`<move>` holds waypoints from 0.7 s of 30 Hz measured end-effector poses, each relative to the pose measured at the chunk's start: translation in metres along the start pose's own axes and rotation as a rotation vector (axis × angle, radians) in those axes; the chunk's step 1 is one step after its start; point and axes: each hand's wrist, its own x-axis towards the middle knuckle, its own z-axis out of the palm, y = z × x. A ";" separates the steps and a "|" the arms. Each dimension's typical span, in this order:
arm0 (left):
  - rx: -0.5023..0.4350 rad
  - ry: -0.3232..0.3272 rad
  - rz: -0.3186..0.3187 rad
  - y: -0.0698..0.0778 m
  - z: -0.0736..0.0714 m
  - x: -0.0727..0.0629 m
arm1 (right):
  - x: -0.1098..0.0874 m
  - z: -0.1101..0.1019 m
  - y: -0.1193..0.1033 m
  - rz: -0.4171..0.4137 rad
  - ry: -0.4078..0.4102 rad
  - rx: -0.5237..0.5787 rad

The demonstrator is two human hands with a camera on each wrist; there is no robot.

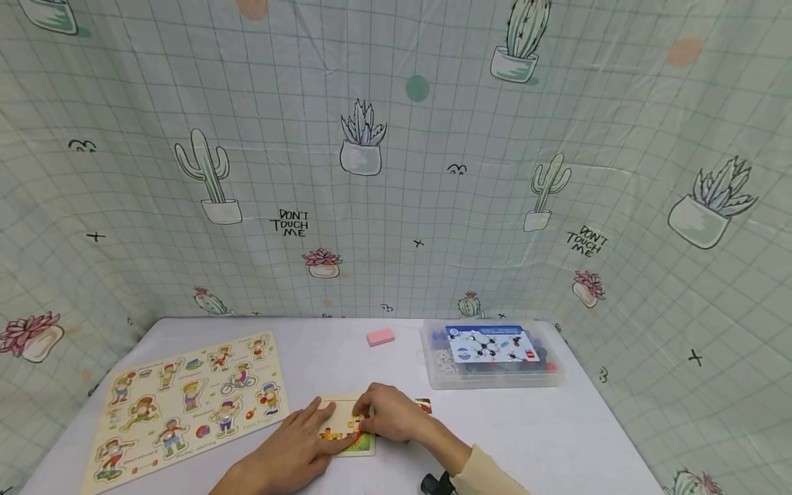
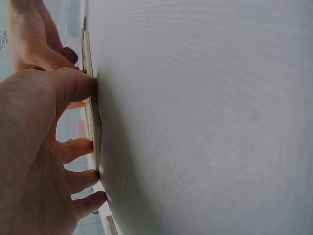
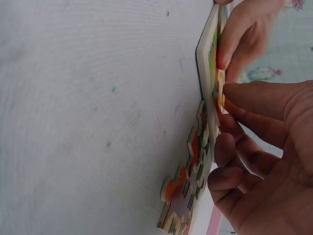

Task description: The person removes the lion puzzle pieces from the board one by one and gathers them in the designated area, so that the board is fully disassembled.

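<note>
A small wooden jigsaw board [image 1: 342, 408] lies on the white table, partly filled with colourful pieces along its lower part. My left hand [image 1: 292, 445] rests on its left side with fingers spread, the thumb reaching across the lower part. From the right, my right hand [image 1: 392, 414] bends over the board. In the right wrist view its thumb and fingers pinch a yellow-orange puzzle piece [image 3: 221, 96] at the board's surface; the fingers hide part of it. Beside the board, close under the right hand, lie several loose puzzle pieces [image 3: 182, 196].
A larger wooden puzzle board [image 1: 204, 375] with sports figures lies at left. A pink eraser-like block [image 1: 380, 337] sits behind the small board. At the back right stands a clear plastic case [image 1: 495, 375] with a blue-and-white label. A black object [image 1: 436, 484] is near the right forearm.
</note>
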 end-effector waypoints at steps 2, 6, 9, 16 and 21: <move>0.013 0.011 0.011 0.000 0.000 0.000 | 0.000 0.000 0.000 0.001 0.003 0.008; 0.026 0.012 0.017 0.000 -0.001 -0.001 | 0.001 -0.001 0.000 0.008 0.015 0.025; 0.030 0.008 0.016 0.001 -0.001 0.000 | 0.000 -0.002 -0.002 0.018 0.027 0.051; 0.049 0.025 0.022 0.000 0.001 0.000 | -0.002 -0.002 -0.003 0.034 0.027 0.132; 0.026 0.018 0.014 0.000 0.001 0.000 | -0.002 -0.001 -0.003 0.032 0.025 0.149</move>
